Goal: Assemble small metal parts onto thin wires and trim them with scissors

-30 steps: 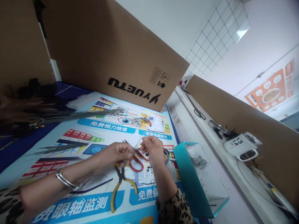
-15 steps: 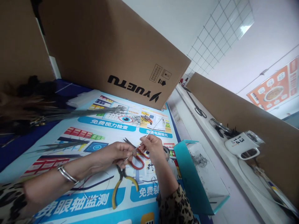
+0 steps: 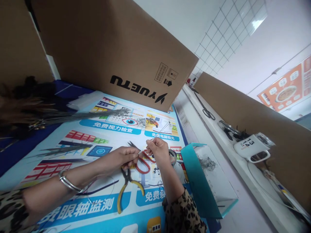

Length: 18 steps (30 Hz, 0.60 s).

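Note:
A thin silvery rod (image 3: 160, 131) slants up and to the right between my hands; its exact kind cannot be made out. My left hand (image 3: 126, 157), with two silver bangles on the wrist, pinches its lower end. Fingertips of my right hand (image 3: 159, 151) close on it farther up. Partly under the hands lie scissors (image 3: 142, 166) with red handles, blades pointing up and left. Just below my left hand are pliers (image 3: 126, 184) with yellow handles. A round spool-like item (image 3: 172, 157) sits beside my right wrist, partly hidden.
Bundles of thin dark wires (image 3: 97, 115) and a smaller bunch (image 3: 65, 149) lie to the left. A teal-and-white box (image 3: 204, 181) with tangled wire stands at right. Behind is a large cardboard box (image 3: 136, 51). A ledge carries a white mug (image 3: 249, 149) and other scissors (image 3: 206, 110).
My left hand has drawn slightly up along the rod, whose lower end no longer sticks out below the fingers. My right hand has barely moved; the camera has shifted a little.

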{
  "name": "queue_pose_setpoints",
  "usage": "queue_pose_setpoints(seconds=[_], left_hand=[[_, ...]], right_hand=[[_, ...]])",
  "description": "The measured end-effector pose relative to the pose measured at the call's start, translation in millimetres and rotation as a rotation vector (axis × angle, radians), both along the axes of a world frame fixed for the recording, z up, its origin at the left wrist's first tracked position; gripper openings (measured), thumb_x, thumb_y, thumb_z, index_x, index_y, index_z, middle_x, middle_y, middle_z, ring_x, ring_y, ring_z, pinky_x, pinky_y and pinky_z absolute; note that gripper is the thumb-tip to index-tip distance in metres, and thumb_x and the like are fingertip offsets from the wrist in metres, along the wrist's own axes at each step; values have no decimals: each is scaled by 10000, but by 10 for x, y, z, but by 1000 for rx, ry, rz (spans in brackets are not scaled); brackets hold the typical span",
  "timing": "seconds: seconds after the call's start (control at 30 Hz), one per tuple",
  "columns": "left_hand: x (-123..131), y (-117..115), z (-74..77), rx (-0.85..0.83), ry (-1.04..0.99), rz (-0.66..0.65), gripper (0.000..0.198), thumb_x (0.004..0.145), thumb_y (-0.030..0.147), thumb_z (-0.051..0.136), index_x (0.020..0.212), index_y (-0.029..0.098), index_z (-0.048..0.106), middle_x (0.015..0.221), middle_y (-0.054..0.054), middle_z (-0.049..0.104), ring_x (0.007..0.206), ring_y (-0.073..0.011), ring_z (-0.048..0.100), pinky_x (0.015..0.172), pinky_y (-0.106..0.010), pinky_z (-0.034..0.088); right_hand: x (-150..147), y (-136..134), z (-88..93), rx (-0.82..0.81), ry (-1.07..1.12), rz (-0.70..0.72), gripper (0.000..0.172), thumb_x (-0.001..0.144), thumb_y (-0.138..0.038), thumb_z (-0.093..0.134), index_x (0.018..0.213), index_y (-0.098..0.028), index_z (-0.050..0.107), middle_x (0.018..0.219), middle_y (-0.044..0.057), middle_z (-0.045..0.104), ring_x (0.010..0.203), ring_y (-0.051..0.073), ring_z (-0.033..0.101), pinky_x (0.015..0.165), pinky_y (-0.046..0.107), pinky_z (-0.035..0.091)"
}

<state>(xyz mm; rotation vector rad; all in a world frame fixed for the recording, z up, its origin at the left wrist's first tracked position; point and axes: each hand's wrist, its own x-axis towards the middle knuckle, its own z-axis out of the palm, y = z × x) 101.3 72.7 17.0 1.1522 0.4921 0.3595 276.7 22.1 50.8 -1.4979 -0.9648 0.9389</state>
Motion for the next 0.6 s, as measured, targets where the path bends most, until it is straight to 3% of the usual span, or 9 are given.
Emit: queue_pose_setpoints(seconds=[0.27,0.47,0.6], left_hand=[[7,28,-92,-11,33,19,372,811,493,712,723,149,603,670,-7,591,511,-92,423,517,-247,313],[-80,221,-102,-100,-12,34,315,748,405,792,875,134,695,794,-58,705,613,-136,587,627,-271,437],[-140,373,-112,-139,-2,147,321,710,384,831,882,142,710,793,-67,729,700,-178,658,683,-283,479]], right_hand=[[45,39,-99,0,-14,22,320,741,-464,751,659,-200,590,516,-37,620,425,98,516,443,211,414],[88,63,-130,-14,-48,86,303,763,-487,725,797,-192,665,645,-19,653,491,106,561,465,211,420],[102,48,-99,-62,-292,144,223,842,-428,646,824,-209,681,633,-21,640,546,132,575,518,230,431]])
